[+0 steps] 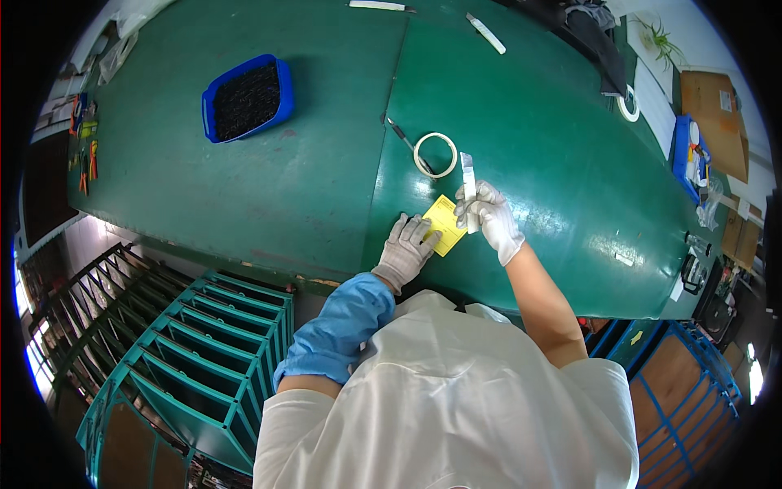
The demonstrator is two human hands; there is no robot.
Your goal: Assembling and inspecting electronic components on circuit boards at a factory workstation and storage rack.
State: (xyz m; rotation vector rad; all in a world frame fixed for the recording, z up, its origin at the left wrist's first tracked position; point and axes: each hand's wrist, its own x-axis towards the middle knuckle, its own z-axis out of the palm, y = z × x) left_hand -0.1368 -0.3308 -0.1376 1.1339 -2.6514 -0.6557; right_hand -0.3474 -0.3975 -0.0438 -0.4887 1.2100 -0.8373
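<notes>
My right hand [493, 216], in a white glove, is closed around a white utility knife [468, 178] whose blade points away from me. Just below the knife a yellow paper slip or pad [441, 220] lies tilted on the green table. My left hand [405, 248], gloved too, rests with its fingers apart at the slip's left side, fingertips and thumb touching it. Beyond both hands lie a roll of tape [435, 155] and a dark pen [398, 132], part of which passes under the roll.
A blue bin [285, 91] of thin black pieces stands at the back left. Two more white-handled knives [486, 33] lie at the far edge. To the right are another tape roll [628, 104], a blue tray [689, 159] and cardboard. A teal rack [220, 342] stands below the table, left.
</notes>
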